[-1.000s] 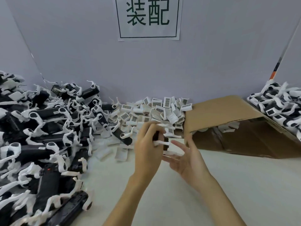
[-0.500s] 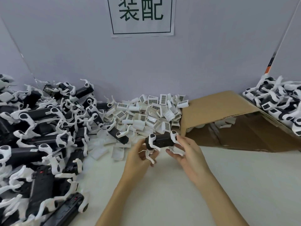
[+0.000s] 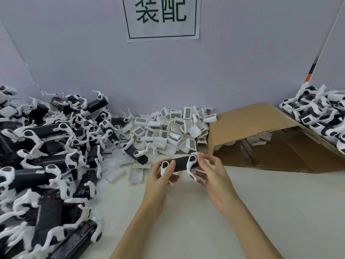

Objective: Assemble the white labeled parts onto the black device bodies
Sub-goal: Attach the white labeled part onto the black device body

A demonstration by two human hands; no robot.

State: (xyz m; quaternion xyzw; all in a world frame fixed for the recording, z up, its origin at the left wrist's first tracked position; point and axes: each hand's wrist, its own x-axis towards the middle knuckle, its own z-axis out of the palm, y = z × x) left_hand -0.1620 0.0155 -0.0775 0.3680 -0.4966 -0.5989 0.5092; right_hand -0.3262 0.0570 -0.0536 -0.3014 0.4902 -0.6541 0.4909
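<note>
A black device body (image 3: 180,163) with white leg pieces at both ends hangs above the white table, lying sideways between my hands. My left hand (image 3: 160,176) grips its left end, fingers curled round it. My right hand (image 3: 211,174) pinches the right end by the white leg joint. Behind them lies a heap of white labeled parts (image 3: 173,128) with barcode stickers against the wall. A large pile of black device bodies (image 3: 46,165) with white legs fills the left side.
An opened cardboard box (image 3: 261,131) lies on its side at the right, with a few white parts inside. A second pile of black-and-white devices (image 3: 321,118) sits on top of it at far right. A paper sign (image 3: 162,17) hangs on the wall.
The black body, upright and mostly hidden behind my left hand a second ago, has turned sideways. Both hands now hold it by its ends, a little lower and further right.
</note>
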